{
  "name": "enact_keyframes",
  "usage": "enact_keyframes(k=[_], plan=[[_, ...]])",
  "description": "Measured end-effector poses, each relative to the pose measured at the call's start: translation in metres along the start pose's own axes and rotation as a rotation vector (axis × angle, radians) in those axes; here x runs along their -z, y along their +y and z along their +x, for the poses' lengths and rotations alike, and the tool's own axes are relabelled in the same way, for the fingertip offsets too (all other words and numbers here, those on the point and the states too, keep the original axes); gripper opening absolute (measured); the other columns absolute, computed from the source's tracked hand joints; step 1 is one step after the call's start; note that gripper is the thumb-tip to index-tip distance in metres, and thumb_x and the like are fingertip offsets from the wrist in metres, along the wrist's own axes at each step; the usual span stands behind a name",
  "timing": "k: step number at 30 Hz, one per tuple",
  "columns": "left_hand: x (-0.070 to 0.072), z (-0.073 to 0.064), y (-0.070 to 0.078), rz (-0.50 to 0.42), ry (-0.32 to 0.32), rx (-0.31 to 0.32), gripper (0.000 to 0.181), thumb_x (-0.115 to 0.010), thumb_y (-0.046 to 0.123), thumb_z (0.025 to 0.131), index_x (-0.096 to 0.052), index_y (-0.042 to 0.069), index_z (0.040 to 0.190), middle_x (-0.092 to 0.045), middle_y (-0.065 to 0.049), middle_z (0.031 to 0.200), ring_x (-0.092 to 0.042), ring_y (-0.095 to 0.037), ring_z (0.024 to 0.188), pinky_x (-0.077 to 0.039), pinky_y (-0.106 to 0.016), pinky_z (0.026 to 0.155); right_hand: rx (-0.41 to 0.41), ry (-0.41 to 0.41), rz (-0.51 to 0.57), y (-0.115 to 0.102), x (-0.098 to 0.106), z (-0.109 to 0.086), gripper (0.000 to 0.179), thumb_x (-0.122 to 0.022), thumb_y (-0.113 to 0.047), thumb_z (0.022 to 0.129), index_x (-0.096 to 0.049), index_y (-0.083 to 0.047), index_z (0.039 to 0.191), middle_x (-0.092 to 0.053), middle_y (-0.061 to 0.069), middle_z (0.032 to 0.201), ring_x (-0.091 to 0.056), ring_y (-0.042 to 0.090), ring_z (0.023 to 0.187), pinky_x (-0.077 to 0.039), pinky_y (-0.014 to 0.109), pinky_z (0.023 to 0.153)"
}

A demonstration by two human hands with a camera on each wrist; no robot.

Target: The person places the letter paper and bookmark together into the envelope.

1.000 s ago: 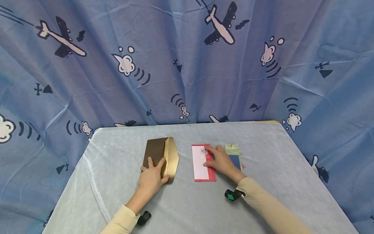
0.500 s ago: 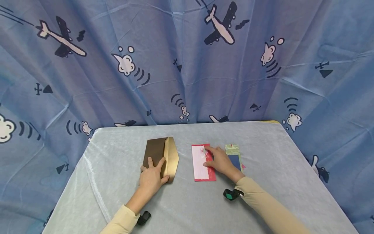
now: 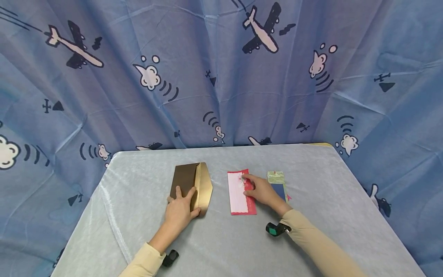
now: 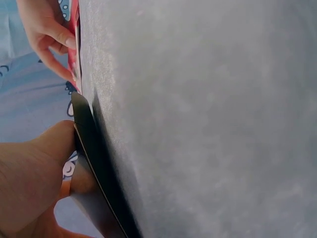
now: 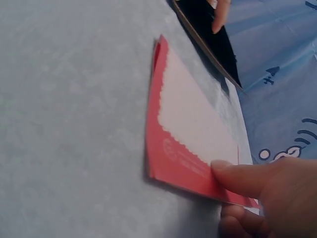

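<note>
In the head view my left hand (image 3: 179, 211) rests with spread fingers on a brown envelope (image 3: 184, 179), whose gold flap (image 3: 205, 188) lies folded out to the right. My left thumb touches the flap side. To the right, my right hand (image 3: 264, 191) holds a red and pale pink greeting card (image 3: 237, 196) by its right edge. The right wrist view has the thumb (image 5: 237, 178) on top of the card (image 5: 190, 111) and other fingers under its edge, which is tilted up off the cloth. From the left wrist, the envelope (image 4: 99, 173) stands edge-on beside my thumb.
A green and blue card (image 3: 275, 177) with a small pink tab (image 3: 288, 197) lies right of my right hand, partly hidden by it. A pale grey cloth (image 3: 214, 246) covers the table. A blue curtain with printed aeroplanes (image 3: 187, 96) hangs behind.
My right thumb has slid slightly right toward the red card's edge, and the card's far right corner sits a little higher. My left hand and the envelope have kept their place.
</note>
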State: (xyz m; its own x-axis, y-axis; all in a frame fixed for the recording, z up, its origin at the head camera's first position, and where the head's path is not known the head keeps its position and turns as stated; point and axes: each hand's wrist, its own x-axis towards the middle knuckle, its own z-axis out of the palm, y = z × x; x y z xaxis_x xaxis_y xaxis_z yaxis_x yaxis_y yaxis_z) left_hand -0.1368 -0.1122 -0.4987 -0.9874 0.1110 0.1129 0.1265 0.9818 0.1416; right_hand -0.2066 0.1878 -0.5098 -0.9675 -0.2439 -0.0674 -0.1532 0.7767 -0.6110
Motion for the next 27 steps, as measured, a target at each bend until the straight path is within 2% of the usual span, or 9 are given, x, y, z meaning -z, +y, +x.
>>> enact_keyframes(k=[3, 5, 16, 27], plan=[[-0.0004, 0.0002, -0.0002, -0.004, 0.0, 0.002, 0.07, -0.079, 0.049, 0.079, -0.054, 0.026, 0.14, -0.048, -0.038, 0.14, -0.061, -0.062, 0.095, -0.051, -0.043, 0.046, -0.009, -0.018, 0.023, 0.0005, 0.0019, 0.0008, 0.061, -0.078, -0.015, 0.083, -0.056, -0.012, 0.14, -0.061, 0.012, 0.091, -0.051, 0.019, 0.079, -0.043, 0.031, 0.068], [-0.0011, 0.0004, -0.0006, -0.009, 0.0, 0.001, 0.07, -0.079, 0.049, 0.078, -0.055, 0.025, 0.14, -0.048, -0.038, 0.14, -0.061, -0.063, 0.094, -0.051, -0.044, 0.046, -0.015, -0.029, 0.034, 0.0008, 0.0033, 0.0012, 0.06, -0.077, -0.014, 0.084, -0.056, -0.011, 0.14, -0.054, 0.008, 0.082, -0.047, 0.017, 0.073, -0.037, 0.028, 0.063], [-0.0039, 0.0008, -0.0021, -0.022, 0.019, -0.012, 0.069, -0.08, 0.048, 0.078, -0.055, 0.024, 0.138, -0.049, -0.039, 0.138, -0.061, -0.063, 0.091, -0.052, -0.045, 0.046, -0.033, -0.017, 0.032, 0.0011, 0.0057, 0.0022, 0.062, -0.078, -0.014, 0.083, -0.055, -0.01, 0.14, -0.051, 0.004, 0.076, -0.045, 0.015, 0.066, -0.035, 0.024, 0.058], [-0.0011, -0.0004, -0.0012, -0.009, 0.019, -0.016, 0.07, -0.079, 0.048, 0.079, -0.054, 0.025, 0.14, -0.049, -0.039, 0.138, -0.061, -0.063, 0.092, -0.052, -0.044, 0.047, 0.012, 0.009, 0.087, 0.0022, 0.0057, 0.0005, 0.062, -0.078, -0.011, 0.082, -0.055, -0.009, 0.14, -0.05, 0.002, 0.072, -0.044, 0.013, 0.062, -0.034, 0.023, 0.056]])
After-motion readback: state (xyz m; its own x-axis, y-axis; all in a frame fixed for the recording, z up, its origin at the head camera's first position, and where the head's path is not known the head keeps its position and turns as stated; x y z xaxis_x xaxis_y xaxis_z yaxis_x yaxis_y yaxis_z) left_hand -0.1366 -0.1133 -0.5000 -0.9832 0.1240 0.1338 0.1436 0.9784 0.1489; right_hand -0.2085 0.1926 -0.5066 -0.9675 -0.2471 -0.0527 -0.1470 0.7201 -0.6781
